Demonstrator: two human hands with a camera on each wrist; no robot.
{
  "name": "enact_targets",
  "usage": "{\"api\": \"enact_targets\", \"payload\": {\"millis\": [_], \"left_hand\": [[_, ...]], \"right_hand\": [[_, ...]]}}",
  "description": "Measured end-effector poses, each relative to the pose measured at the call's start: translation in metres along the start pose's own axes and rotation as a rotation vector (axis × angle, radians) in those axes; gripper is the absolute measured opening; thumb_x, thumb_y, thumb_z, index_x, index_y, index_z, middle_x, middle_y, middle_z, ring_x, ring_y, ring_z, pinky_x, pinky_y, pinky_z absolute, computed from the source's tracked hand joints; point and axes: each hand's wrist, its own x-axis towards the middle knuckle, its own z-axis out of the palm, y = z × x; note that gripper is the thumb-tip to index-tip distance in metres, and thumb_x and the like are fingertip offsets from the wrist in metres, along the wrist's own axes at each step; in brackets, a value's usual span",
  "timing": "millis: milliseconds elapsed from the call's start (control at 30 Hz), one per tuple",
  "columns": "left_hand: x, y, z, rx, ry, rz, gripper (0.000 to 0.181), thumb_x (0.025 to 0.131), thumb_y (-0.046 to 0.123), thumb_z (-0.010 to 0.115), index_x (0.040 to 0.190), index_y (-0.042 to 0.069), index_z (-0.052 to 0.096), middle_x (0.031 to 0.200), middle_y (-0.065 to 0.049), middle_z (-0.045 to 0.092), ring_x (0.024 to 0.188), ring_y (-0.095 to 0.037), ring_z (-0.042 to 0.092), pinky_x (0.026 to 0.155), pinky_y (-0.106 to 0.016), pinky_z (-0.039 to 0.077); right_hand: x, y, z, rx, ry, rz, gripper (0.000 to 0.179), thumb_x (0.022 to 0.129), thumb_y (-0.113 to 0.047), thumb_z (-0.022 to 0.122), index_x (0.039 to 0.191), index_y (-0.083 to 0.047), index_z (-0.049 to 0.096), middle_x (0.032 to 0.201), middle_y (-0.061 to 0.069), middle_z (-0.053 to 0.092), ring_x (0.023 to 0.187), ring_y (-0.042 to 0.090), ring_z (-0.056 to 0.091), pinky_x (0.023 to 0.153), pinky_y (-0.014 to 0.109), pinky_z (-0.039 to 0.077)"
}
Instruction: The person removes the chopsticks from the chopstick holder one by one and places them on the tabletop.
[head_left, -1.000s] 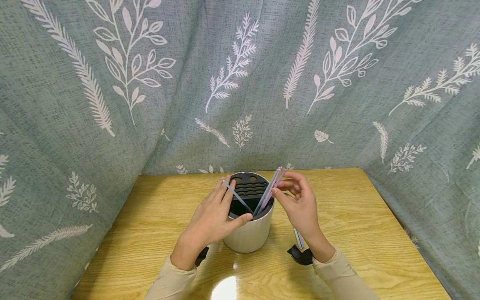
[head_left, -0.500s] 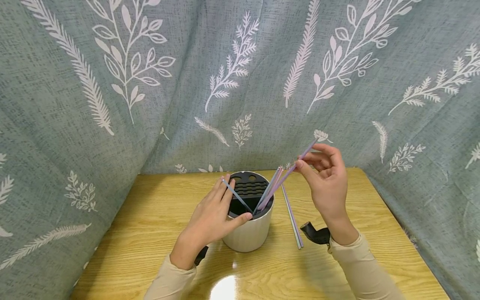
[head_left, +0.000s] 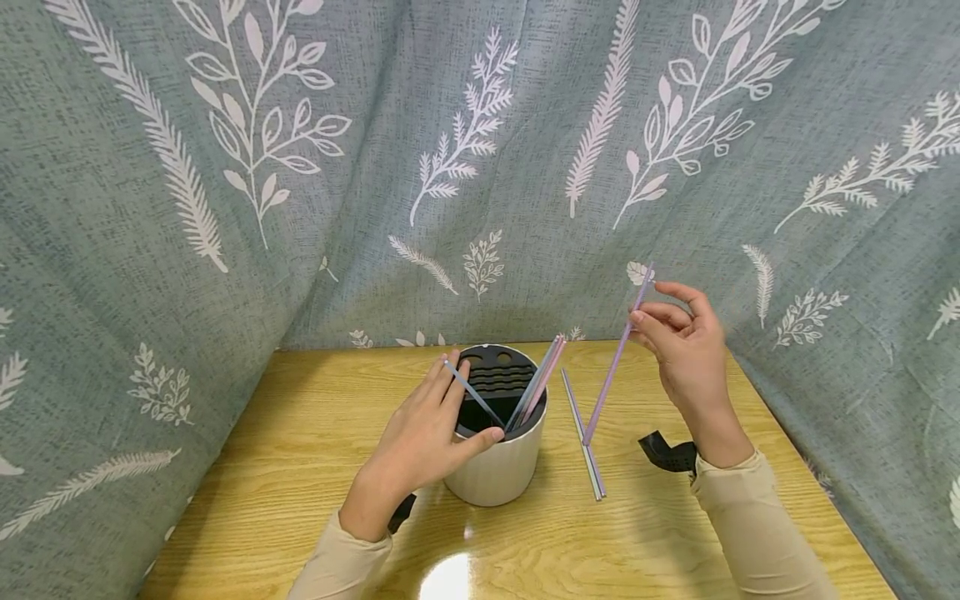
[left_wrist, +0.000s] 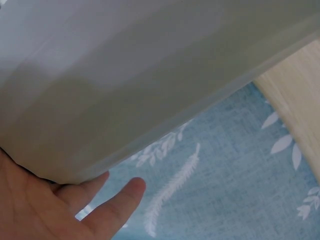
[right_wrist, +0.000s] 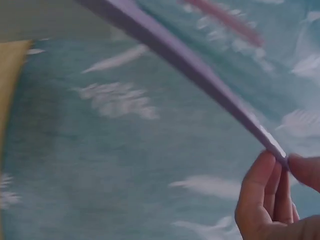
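My left hand (head_left: 422,433) rests on the rim of a round white pen holder (head_left: 491,485), fingers stretched along its left side and thumb at the front. In the left wrist view its fingers lie beside the white wall (left_wrist: 125,95). A blue straw (head_left: 474,392) leans left out of the holder's black top (head_left: 501,379); a small blue and pink bunch of straws (head_left: 538,385) leans right. To the right, my right hand (head_left: 690,358) pinches a purple straw (head_left: 612,373) near its upper end, also seen in the right wrist view (right_wrist: 205,80). Its lower end overlaps several straws (head_left: 574,408) on the table.
The wooden table (head_left: 300,467) backs onto a grey-green curtain (head_left: 360,208) with white leaf patterns, which also closes off both sides. Black wrist mounts (head_left: 667,454) show below the hands. A bright light reflection lies at the table's front.
My right hand has drawn the purple straw up out of the holder and carried it to the right, over the straws on the table. The left hand stays in place.
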Motion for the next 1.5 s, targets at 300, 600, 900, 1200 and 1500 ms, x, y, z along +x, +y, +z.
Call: {"api": "enact_targets", "payload": {"millis": [300, 600, 900, 1200, 1500], "left_hand": [[0.0, -0.001, 0.001, -0.004, 0.008, 0.009, 0.103, 0.092, 0.079, 0.038, 0.16, 0.005, 0.015, 0.167, -0.008, 0.001, 0.151, -0.026, 0.003, 0.116, -0.048, 0.024], [0.0, -0.001, 0.001, -0.002, 0.011, 0.015, 0.102, 0.092, 0.078, 0.039, 0.16, 0.005, 0.016, 0.167, -0.008, 0.001, 0.152, -0.028, 0.006, 0.114, -0.05, 0.028], [0.0, 0.0, 0.001, -0.009, -0.001, -0.003, 0.103, 0.091, 0.08, 0.037, 0.161, 0.007, 0.014, 0.167, -0.008, 0.002, 0.152, -0.025, 0.002, 0.114, -0.051, 0.027], [0.0, 0.0, 0.001, -0.004, 0.01, 0.0, 0.103, 0.091, 0.079, 0.038, 0.16, 0.007, 0.016, 0.167, -0.011, 0.007, 0.152, -0.025, 0.004, 0.113, -0.052, 0.03], [0.001, 0.0, 0.001, -0.001, 0.0, -0.004, 0.104, 0.091, 0.08, 0.037, 0.161, 0.007, 0.015, 0.167, -0.005, -0.001, 0.152, -0.024, 0.002, 0.114, -0.05, 0.028]], "right_hand": [[0.005, 0.062, -0.047, -0.289, -0.058, 0.351, 0.047, 0.097, -0.001, 0.066, 0.138, -0.005, 0.043, 0.102, 0.006, 0.071, 0.089, 0.018, 0.069, 0.08, 0.033, 0.057], [0.004, 0.133, -0.079, -0.513, -0.094, 0.551, 0.057, 0.1, -0.005, 0.061, 0.146, 0.007, 0.03, 0.124, 0.033, 0.058, 0.098, 0.029, 0.068, 0.091, 0.05, 0.053], [0.0, 0.167, -0.082, -0.536, -0.096, 0.661, 0.06, 0.098, -0.002, 0.062, 0.147, 0.011, 0.03, 0.119, 0.03, 0.06, 0.099, 0.035, 0.067, 0.087, 0.05, 0.054], [-0.002, 0.188, -0.08, -0.629, -0.096, 0.684, 0.054, 0.093, 0.002, 0.066, 0.139, 0.014, 0.039, 0.106, 0.028, 0.067, 0.077, 0.021, 0.07, 0.067, 0.034, 0.058], [-0.003, 0.194, -0.08, -0.707, -0.122, 0.697, 0.049, 0.094, 0.0, 0.066, 0.136, 0.011, 0.043, 0.113, 0.029, 0.066, 0.083, 0.025, 0.07, 0.071, 0.037, 0.059]]}}
